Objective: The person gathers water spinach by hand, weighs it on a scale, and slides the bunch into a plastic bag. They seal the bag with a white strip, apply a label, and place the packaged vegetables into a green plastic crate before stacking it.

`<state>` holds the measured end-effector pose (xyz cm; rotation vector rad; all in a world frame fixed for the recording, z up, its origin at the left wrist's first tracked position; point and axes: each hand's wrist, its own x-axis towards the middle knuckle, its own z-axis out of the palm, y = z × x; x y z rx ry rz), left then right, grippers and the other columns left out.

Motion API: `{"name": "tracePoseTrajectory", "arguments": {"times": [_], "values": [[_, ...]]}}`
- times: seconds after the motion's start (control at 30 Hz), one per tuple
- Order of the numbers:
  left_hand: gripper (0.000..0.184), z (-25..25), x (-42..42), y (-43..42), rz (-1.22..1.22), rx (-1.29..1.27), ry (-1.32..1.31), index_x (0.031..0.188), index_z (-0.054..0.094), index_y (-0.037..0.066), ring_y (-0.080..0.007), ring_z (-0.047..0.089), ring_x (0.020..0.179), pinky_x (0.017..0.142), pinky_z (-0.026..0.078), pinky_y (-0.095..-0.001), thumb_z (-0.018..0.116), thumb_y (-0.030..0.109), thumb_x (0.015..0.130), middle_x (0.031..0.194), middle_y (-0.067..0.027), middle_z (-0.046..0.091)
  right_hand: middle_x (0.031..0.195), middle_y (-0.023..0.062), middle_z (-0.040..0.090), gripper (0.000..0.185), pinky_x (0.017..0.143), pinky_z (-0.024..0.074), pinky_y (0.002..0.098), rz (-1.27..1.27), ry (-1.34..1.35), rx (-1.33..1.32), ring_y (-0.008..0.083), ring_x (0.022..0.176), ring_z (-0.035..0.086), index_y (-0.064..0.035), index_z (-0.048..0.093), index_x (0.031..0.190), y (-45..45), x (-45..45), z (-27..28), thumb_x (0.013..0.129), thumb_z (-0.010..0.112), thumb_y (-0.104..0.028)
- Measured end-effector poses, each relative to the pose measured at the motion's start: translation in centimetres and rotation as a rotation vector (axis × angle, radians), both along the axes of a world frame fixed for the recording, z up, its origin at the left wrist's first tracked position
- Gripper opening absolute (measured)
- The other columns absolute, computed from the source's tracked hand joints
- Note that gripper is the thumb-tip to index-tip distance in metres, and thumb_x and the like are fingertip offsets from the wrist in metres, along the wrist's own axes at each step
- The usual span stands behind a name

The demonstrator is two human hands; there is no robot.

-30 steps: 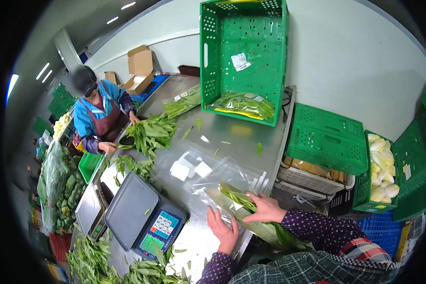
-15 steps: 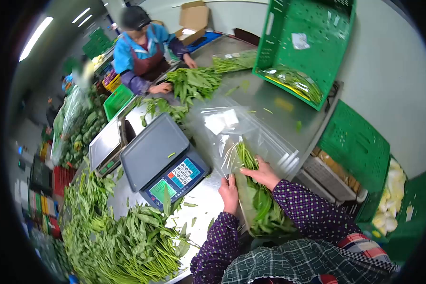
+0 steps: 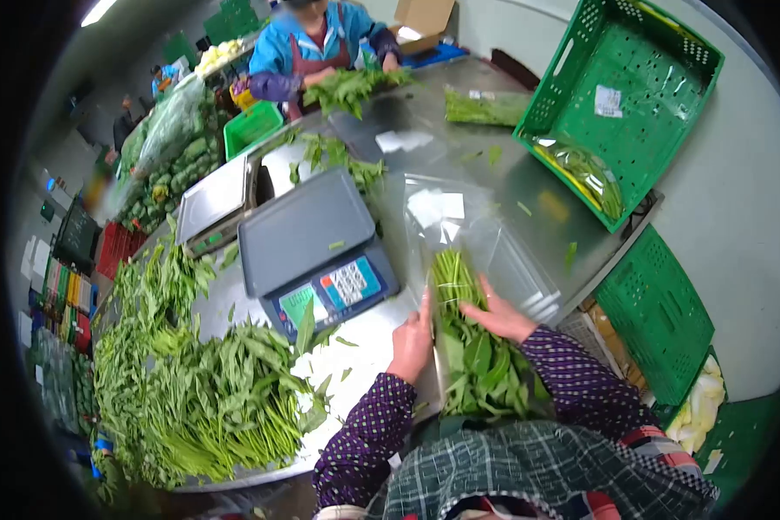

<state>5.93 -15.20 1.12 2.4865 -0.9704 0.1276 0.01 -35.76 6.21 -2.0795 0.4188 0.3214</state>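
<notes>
Leaves could tear or stems slip askew if the right grip, spread loosely over the greens, presses unevenly or the film snags beside the left grip; whether that one pinches anything, I cannot tell. The greens lie between both grips at the near edge of the counter, where a shove could tip them off. I count one bunch there, two scales and one crate on the counter.

Left hand, earlier splayed, now with fingers together
</notes>
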Motion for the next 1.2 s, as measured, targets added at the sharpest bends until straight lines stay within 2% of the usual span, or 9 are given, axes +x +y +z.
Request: {"name": "tracePoseTrajectory", "arguments": {"times": [0.13,0.2,0.27,0.37,0.47,0.53,0.8,0.97,1.2], "values": [[0.068,2.5,-10.3,4.2,-0.196,-0.06,-0.17,0.148,0.025,0.015,-0.0327,0.062,0.072,0.062,0.052,-0.0404,0.045,0.002,0.084,0.094,-0.0237,0.058,0.12,0.0298,0.055,0.086,0.094,0.0453,0.04,0.243,-0.038,0.072,0.0388,0.106,0.059,0.0006,0.001,0.147,1.0,-12.9,2.6,0.09,0.056,-0.034],[0.074,4.8,-11.2,4.7,-0.249,0.149,0.422,0.15,0.017,0.016,-0.0368,0.063,0.074,0.064,0.052,-0.0433,0.045,0.002,0.083,0.097,-0.0259,0.059,0.12,0.0292,0.056,0.085,0.089,0.0473,0.0411,0.26,0.074,-0.125,0.0374,0.1,0.062,-0.001,0.004,0.148,0.6,-13.5,1.6,0.087,0.057,-0.027],[0.085,7.1,-8.1,2.4,-0.232,-0.235,0.336,0.15,0.013,0.014,-0.0355,0.061,0.069,0.06,0.049,-0.0442,0.053,0.002,0.076,0.084,-0.0206,0.06,0.118,0.0289,0.057,0.08,0.084,0.0493,0.0381,0.232,-0.195,-0.009,0.0326,0.094,0.064,-0.0017,0.008,0.148,1.0,-9.1,7.2,0.084,0.054,-0.019],[0.091,11.3,-4.1,0.1,-0.176,-0.458,0.108,0.15,0.009,0.014,-0.0321,0.064,0.07,0.058,0.052,-0.0383,0.055,0.0,0.074,0.125,-0.0221,0.054,0.103,0.0224,0.06,0.076,0.07,0.0509,0.0336,0.175,-0.485,-0.189,0.0233,0.078,0.062,-0.0035,0.018,0.147,0.3,-4.8,13.6,0.078,0.047,-0.007],[0.084,20.0,1.1,-1.1,-0.072,-0.805,0.27,0.15,0.005,0.012,-0.0227,0.054,0.052,0.054,0.046,-0.0312,0.049,-0.002,0.08,0.064,-0.0127,0.054,0.066,0.0072,0.059,0.07,0.049,0.0472,0.025,0.122,-0.618,0.052,0.0134,0.051,0.055,-0.0056,0.027,0.146,-4.1,-0.7,20.0,0.08,0.049,-0.013],[0.077,26.8,0.4,0.1,-0.235,-1.06,0.442,0.151,0.006,0.012,-0.0077,0.05,0.049,0.048,0.043,-0.024,0.044,-0.003,0.085,0.066,-0.0016,0.054,0.054,0.0013,0.049,0.058,0.039,0.0391,0.0182,-0.175,-0.862,0.182,0.0071,0.041,0.048,-0.0056,0.033,0.142,-3.7,0.4,24.5,0.087,0.045,-0.018],[0.074,32.8,0.9,-1.3,-0.539,-1.398,0.734,0.149,0.011,0.018,-0.0117,0.056,0.052,0.049,0.052,-0.0254,0.05,-0.001,0.089,0.08,-0.0068,0.056,0.049,-0.0055,0.044,0.045,0.034,0.0291,0.0155,0.0,-0.923,0.134,0.0021,0.035,0.037,0.0006,0.041,0.133,-6.1,1.7,31.4,0.094,0.05,-0.019],[0.061,25.3,1.4,-1.4,-0.139,-1.356,0.745,0.143,0.026,0.012,-0.0154,0.061,0.066,0.063,0.057,-0.0318,0.052,0.001,0.089,0.086,-0.0078,0.057,0.057,-0.0041,0.048,0.042,0.042,0.033,0.0216,-0.021,-0.429,0.166,0.0046,0.046,0.043,-0.001,0.049,0.123,-5.2,1.3,26.2,0.085,0.062,-0.012],[0.017,21.5,-1.1,0.1,-0.134,-1.443,0.71,0.104,0.055,-0.005,-0.0186,0.061,0.072,0.071,0.054,-0.0352,0.044,-0.004,0.091,0.089,-0.0133,0.061,0.069,0.0049,0.059,0.046,0.052,0.0449,0.0286,0.239,-0.564,-0.307,0.0129,0.055,0.055,-0.0106,0.052,0.126,-5.0,0.5,27.6,0.081,0.065,-0.013]]}}
